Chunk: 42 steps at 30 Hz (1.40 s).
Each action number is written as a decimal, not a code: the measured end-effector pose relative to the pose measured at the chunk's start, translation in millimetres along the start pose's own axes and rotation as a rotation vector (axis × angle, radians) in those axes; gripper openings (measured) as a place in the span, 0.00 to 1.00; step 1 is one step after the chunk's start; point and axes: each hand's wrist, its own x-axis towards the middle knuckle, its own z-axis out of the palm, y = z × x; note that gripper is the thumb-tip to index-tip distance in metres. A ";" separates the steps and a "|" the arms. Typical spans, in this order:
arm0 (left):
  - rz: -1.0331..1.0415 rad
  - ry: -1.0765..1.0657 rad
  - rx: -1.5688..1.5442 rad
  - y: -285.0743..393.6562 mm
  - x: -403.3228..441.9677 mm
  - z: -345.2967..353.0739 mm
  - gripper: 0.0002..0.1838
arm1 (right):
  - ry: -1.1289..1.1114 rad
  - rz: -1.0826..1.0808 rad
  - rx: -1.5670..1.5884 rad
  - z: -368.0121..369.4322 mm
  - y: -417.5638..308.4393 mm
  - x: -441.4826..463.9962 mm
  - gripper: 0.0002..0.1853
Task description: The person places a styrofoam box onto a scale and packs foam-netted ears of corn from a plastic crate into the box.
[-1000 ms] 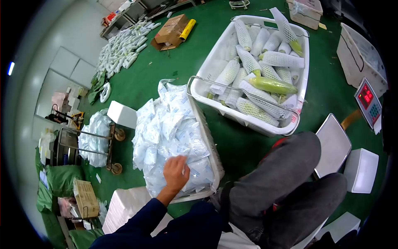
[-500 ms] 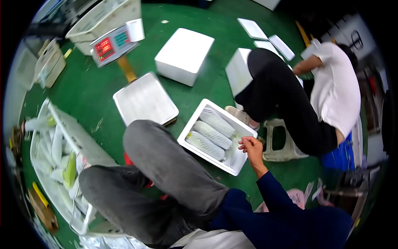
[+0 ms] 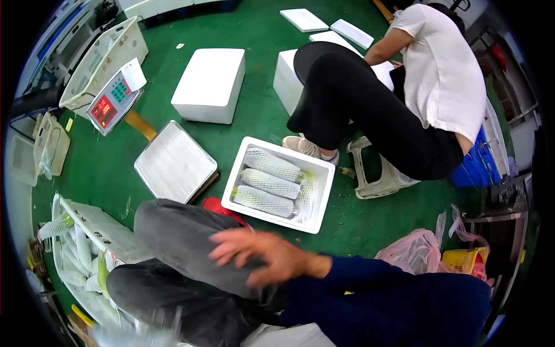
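My right hand [image 3: 266,254] is over my grey-trousered leg, its fingers spread and nothing in them. Beyond it, on the green floor, stands an open white foam box [image 3: 230,207]. Long pale-green vegetables in white net sleeves [image 3: 269,183] lie in the box, three side by side and another across their right ends. My left hand does not show. A blurred, whitish, shiny thing [image 3: 139,335] is at the bottom left edge; what holds it, if anything, is hidden. At the lower left a white crate [image 3: 104,228] holds more sleeved vegetables.
A scale with a metal plate [image 3: 176,163] and red display [image 3: 104,111] stands beyond my knees. Behind are a closed foam box [image 3: 209,85] and foam lids [image 3: 303,20]. At the right a person in a white shirt [image 3: 442,72] sits near a pale stool [image 3: 384,179].
The view has swung from the ice-pack crate to the foam box. Since half a second ago, my right hand has moved from the box's right edge to over my leg, with fingers spreading.
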 end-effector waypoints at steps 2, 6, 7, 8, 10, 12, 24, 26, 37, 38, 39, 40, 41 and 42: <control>-0.330 -0.397 -0.193 -37.9 -25.4 90.5 0.31 | -0.046 -0.159 0.126 35.5 16.9 6.7 0.42; -0.159 -1.246 0.550 -57.4 -107.9 252.9 0.19 | 0.604 0.132 0.743 -25.6 28.5 -22.1 0.23; 0.077 -1.454 0.860 -59.3 -117.2 265.2 0.17 | 0.798 -0.169 0.553 -55.1 49.2 -20.9 0.21; 0.432 -1.453 0.739 -77.3 -130.8 264.9 0.15 | 0.960 -0.094 0.410 -86.9 54.4 -42.4 0.21; 0.841 -1.507 0.621 -96.1 -142.9 260.1 0.14 | 1.141 -0.003 -0.074 -128.1 41.8 -70.7 0.20; 0.807 -1.593 0.511 -90.4 -139.0 258.4 0.14 | 1.194 0.229 -0.704 -181.2 60.7 -97.6 0.29; 0.499 -1.583 0.272 -91.4 -124.9 262.0 0.13 | 0.773 0.602 -1.755 -193.4 171.3 -48.2 0.47; 0.523 -1.580 0.267 -88.0 -117.3 258.2 0.14 | 0.700 0.672 -1.757 -201.6 184.9 -37.9 0.46; 0.275 -0.717 0.602 -9.2 52.4 199.5 0.08 | 0.865 0.147 -0.977 -300.9 95.0 188.8 0.35; 0.182 -0.593 0.522 -15.2 62.6 208.4 0.08 | 0.925 0.230 -0.846 -304.2 99.6 220.3 0.38; 0.097 -0.463 0.438 -24.1 74.0 216.8 0.08 | 0.975 0.313 -0.712 -308.3 109.3 254.2 0.41; 0.075 -0.497 0.563 -27.5 83.4 223.2 0.09 | 0.980 0.362 -0.740 -314.2 114.0 282.3 0.48; 0.043 -0.569 0.707 -24.2 86.7 225.1 0.08 | 1.014 0.344 -0.936 -370.5 149.0 314.3 0.52; 0.170 -0.640 0.767 -23.0 87.3 224.8 0.06 | 1.056 0.333 -1.003 -366.6 148.3 341.7 0.51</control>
